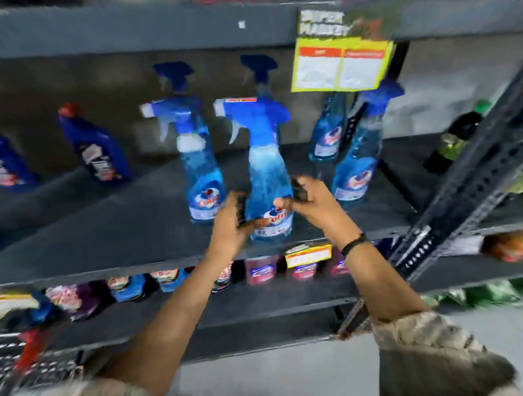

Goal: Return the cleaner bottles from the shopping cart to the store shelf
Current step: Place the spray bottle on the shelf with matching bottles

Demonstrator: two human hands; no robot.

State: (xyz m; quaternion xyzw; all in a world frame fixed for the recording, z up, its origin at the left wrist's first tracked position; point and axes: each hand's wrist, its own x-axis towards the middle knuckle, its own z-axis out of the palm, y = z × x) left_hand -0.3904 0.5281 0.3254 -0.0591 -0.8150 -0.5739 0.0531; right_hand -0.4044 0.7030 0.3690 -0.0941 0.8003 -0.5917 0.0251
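A blue cleaner spray bottle (pixel 266 170) stands upright near the front of the dark middle shelf (pixel 119 232). My left hand (pixel 230 226) is against its lower left side, with the thumb across the label. On the lower right side is my right hand (pixel 310 202), thumb on the bottle's front. Both hands wrap the bottle's base. A second spray bottle of the same kind (pixel 203 176) stands just to its left, and two more (pixel 357 162) stand to the right. The frame is motion-blurred.
Dark blue bottles (pixel 97 146) stand further left on the same shelf, and a dark green-capped bottle (pixel 460 136) on the right. A yellow price card (pixel 341 63) hangs from the shelf above. A perforated steel upright (pixel 480 180) slants at right. The wire cart (pixel 23 364) is at lower left.
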